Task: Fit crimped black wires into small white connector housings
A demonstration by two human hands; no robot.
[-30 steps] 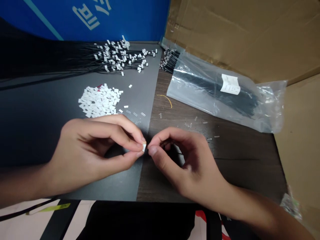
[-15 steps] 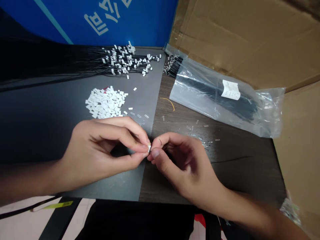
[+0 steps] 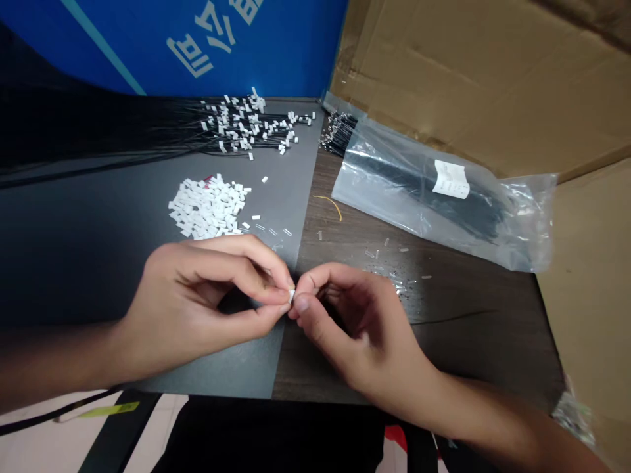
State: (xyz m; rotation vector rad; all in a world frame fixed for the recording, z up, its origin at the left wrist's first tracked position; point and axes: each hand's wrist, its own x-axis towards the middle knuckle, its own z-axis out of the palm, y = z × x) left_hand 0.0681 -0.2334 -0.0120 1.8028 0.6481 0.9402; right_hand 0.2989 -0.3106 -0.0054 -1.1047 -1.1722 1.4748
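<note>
My left hand pinches a small white connector housing between thumb and fingertips. My right hand is closed against it, its fingertips touching the connector. A thin black wire comes out from behind my right hand and runs right over the wood; the part at the fingertips is hidden. Beyond my left hand lies a pile of loose white connector housings. Farther back, a bundle of black wires ends in many white connectors.
A clear plastic bag of black wires with metal tips lies at the right. Small clear plastic bits and a yellow strand are scattered on the wood. A blue panel and cardboard stand behind.
The view has shifted slightly. Both hands keep the same pinch on the connector, with hardly any movement between them.
</note>
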